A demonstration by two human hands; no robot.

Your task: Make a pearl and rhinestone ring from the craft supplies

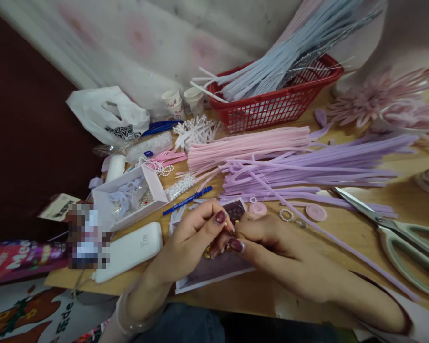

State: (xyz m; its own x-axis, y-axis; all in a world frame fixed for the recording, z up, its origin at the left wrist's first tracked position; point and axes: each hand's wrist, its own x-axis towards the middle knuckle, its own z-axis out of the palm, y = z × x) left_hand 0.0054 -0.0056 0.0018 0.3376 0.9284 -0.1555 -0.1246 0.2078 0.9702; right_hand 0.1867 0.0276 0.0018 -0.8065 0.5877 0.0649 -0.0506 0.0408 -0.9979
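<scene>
My left hand (186, 243) and my right hand (275, 247) meet at the fingertips over a shallow box with a dark inside (218, 275). Both are closed in a pinch, and whatever sits between the fingers is too small and covered to name. Bits of gold colour show in the box beside my left fingers. Just beyond my right hand lie a coiled pink disc (258, 209), a ring of pearl beads (286, 215) and a second pink coil (316, 212). One long purple pipe cleaner (329, 236) slants past my right forearm.
Scissors (381, 221) lie open at the right. Purple (318, 166) and pink pipe cleaners (250, 145) stretch behind my hands, before a red basket (271, 107). Leftward are a blue pen (188, 200), a white power bank (132, 252) and a white box (155, 188) of beads.
</scene>
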